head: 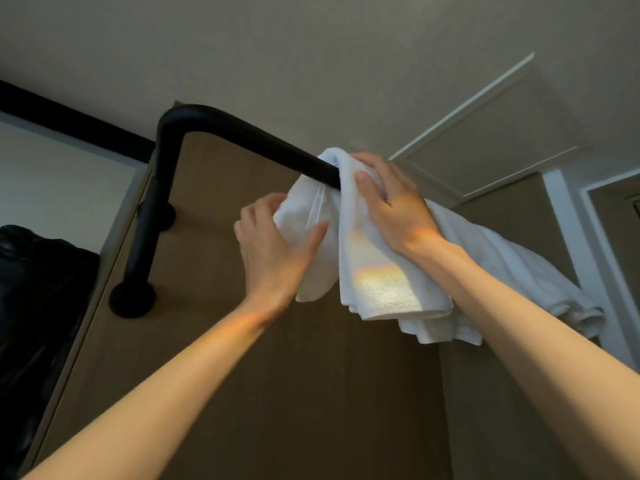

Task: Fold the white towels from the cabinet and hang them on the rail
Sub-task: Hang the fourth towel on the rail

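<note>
A thick black rail (pixel 242 133) curves out from a brown wall panel and runs to the right overhead. A folded white towel (pixel 374 271) is draped over it, both halves hanging down. My right hand (pixel 388 199) lies on top of the towel at the rail, fingers curled over the fold. My left hand (pixel 273 244) grips the towel's rear hanging half from the left, thumb on the front. More white towels (pixel 519 271) hang over the rail further right, partly hidden behind my right forearm.
The rail's round black mounts (pixel 131 299) sit on the brown panel (pixel 242 375). A black glossy bag or cover (pixel 38 299) fills the lower left. A ceiling hatch (pixel 491 133) and a white door frame (pixel 568 216) lie to the right.
</note>
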A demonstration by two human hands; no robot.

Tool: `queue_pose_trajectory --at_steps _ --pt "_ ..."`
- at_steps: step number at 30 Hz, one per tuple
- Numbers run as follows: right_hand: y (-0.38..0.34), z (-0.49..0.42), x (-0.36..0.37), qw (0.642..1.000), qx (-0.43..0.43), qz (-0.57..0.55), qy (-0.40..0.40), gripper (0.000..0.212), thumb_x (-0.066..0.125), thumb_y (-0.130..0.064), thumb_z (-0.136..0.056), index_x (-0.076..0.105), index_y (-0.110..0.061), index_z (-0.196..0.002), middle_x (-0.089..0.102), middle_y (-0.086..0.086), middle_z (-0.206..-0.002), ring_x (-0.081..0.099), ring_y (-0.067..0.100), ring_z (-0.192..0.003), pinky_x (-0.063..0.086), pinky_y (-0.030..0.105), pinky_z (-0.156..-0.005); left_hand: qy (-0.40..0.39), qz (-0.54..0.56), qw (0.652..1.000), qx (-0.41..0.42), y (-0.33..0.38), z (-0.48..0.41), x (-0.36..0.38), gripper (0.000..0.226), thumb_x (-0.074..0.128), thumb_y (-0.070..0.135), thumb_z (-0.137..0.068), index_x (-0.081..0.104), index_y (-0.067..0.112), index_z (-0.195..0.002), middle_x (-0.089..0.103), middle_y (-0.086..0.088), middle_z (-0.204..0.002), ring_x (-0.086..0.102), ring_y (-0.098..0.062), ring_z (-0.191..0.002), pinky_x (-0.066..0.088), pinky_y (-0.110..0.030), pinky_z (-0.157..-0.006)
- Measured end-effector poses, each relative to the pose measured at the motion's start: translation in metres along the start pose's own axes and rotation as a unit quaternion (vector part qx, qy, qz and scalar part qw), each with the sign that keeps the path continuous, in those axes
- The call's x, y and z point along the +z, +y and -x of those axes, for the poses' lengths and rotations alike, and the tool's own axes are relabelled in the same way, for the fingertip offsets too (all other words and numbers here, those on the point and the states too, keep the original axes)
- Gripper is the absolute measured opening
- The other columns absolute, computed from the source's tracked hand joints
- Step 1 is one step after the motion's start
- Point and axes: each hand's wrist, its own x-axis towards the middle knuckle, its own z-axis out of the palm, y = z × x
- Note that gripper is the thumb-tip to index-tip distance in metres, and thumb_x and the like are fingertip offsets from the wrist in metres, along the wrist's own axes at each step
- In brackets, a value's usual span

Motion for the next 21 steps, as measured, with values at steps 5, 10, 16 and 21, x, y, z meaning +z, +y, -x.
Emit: queue_pose_trajectory --at_steps 5,10,16,21 --pt "0.001 0.006 -0.002 1.000 0.009 0.008 -0.016 0.040 0.035 -0.047 -0.100 0.039 -0.042 -0.140 0.046 -0.014 -0.142 0.039 0.010 -0.132 0.034 0.043 -0.110 -0.192 -0.015 0.981 -0.034 -0.014 -0.029 0.001 0.100 0.077 0.051 -0.070 0.018 0.029 -0.148 0.043 0.006 -0.138 0.039 -0.019 -0.132 0.022 -0.041 -0.113" --pt "0.000 0.044 -0.012 0.993 -0.022 0.074 -0.094 0.055 0.035 -0.058 -0.097 0.013 -0.055 -0.147 0.004 -0.019 -0.161 0.000 0.007 -0.148 0.009 0.045 -0.121 -0.190 0.049 0.981 0.004 -0.017 -0.018 0.005 0.071 0.078 0.034 -0.077 0.042 0.023 -0.138 0.053 0.015 -0.115 0.054 -0.005 -0.103 0.047 -0.018 -0.081" --pt "-0.014 0.100 -0.031 0.960 -0.104 0.181 -0.188 0.099 0.050 -0.080 -0.075 -0.002 -0.044 -0.152 -0.015 -0.005 -0.162 -0.019 0.017 -0.148 -0.003 0.046 -0.119 -0.188 0.073 0.979 -0.007 -0.019 -0.006 0.007 0.065 0.075 0.032 -0.081 0.044 0.026 -0.138 0.057 0.012 -0.121 0.056 -0.008 -0.110 0.051 -0.026 -0.088" --pt "-0.006 0.112 -0.032 0.959 -0.128 0.234 -0.099 0.083 0.067 -0.015 -0.087 0.019 -0.028 -0.154 0.016 0.008 -0.161 0.012 0.033 -0.148 0.027 0.053 -0.115 -0.230 0.102 0.967 -0.039 -0.018 -0.001 0.016 0.042 0.075 0.029 -0.082 0.057 0.024 -0.119 0.069 0.010 -0.101 0.068 -0.006 -0.091 0.059 -0.025 -0.068"
